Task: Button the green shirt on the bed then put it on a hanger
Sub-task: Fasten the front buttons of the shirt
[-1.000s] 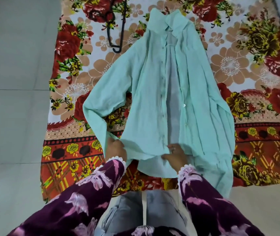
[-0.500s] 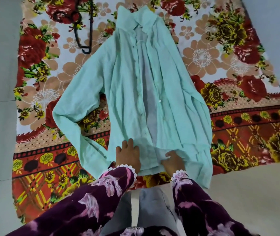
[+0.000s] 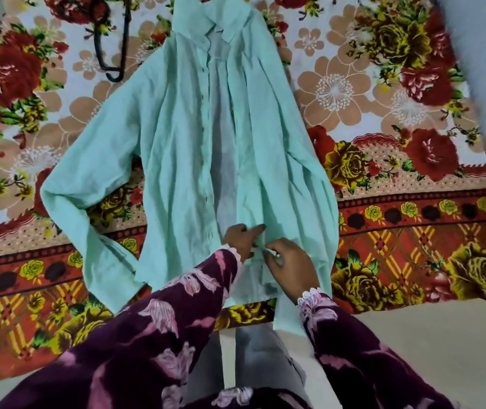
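The mint-green shirt (image 3: 182, 149) lies face up and unbuttoned on the bed, collar at the far end, front panels apart down the middle. Its left sleeve bends out toward the bed's left side. My left hand (image 3: 240, 239) and my right hand (image 3: 290, 262) meet low on the right front panel near the hem. Both pinch the edge of the placket cloth there. A dark hanger (image 3: 112, 59) lies on the bedsheet at the far left of the collar, partly cut off by the top edge.
A bright floral bedsheet (image 3: 398, 231) covers the bed. Pale floor tiles (image 3: 413, 335) run along the near edge and both sides. My purple flowered sleeves and grey trousers fill the bottom of the view.
Both hands moved up from the hem and came together on the right front panel's edge. The view shifted closer to the shirt.
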